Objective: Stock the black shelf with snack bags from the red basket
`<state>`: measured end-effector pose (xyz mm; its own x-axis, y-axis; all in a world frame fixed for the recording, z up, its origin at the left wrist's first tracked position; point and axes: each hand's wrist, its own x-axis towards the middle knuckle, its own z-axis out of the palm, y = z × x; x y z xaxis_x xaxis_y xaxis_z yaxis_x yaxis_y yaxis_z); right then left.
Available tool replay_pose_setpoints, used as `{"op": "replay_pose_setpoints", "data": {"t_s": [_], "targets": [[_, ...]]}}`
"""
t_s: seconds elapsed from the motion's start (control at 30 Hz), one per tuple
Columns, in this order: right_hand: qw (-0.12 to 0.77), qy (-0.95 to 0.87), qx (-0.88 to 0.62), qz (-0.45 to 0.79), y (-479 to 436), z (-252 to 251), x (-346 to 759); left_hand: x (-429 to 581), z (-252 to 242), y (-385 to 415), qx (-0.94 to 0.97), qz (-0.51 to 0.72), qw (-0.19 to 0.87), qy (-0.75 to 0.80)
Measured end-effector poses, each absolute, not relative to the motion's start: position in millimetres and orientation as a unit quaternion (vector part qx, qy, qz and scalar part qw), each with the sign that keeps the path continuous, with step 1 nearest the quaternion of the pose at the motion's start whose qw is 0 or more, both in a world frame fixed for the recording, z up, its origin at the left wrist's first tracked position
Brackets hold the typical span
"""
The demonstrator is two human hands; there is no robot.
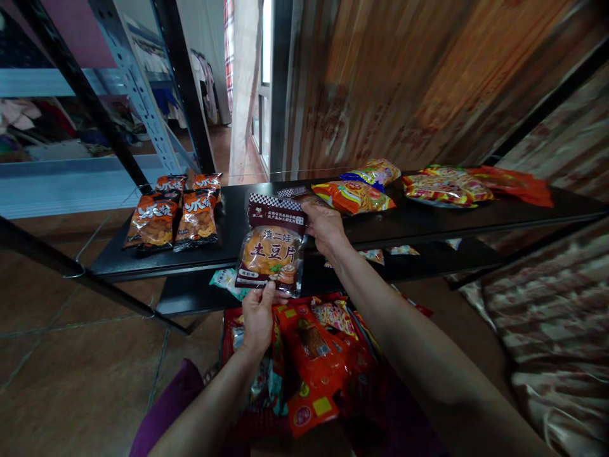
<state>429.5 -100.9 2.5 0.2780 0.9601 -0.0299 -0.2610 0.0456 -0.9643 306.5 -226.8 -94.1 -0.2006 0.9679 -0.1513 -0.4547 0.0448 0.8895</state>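
2 forearms (413,330) are pointing at a maroon, clear-windowed packet (272,244) before the black shelf (423,219), long axis running near-upright, print facing the camera; left hand (259,320) is pinching its bottom, right hand (326,225) its side.

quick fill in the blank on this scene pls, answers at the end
The left hand grips the brown snack bag by its ____ edge.
The right hand holds that bag near its upper ____ corner.
The black-and-orange packets are to the ____ of that bag.
The shelf beneath those packets is coloured ____.

bottom; right; left; black
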Motion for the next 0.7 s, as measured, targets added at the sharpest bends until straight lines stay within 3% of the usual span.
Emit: {"op": "replay_pose_setpoints", "data": {"t_s": [0.33,0.7], "targets": [[0.582,-0.384,-0.491,0.521,-100.6,3.3,428.4,308.3,-97.9,-222.1,0.286,0.646,0.57,0.42],[0.614,-0.394,-0.483,0.484,-103.3,5.6,430.2,301.4,-90.7,-220.0,0.217,0.679,0.6,0.363]]}}
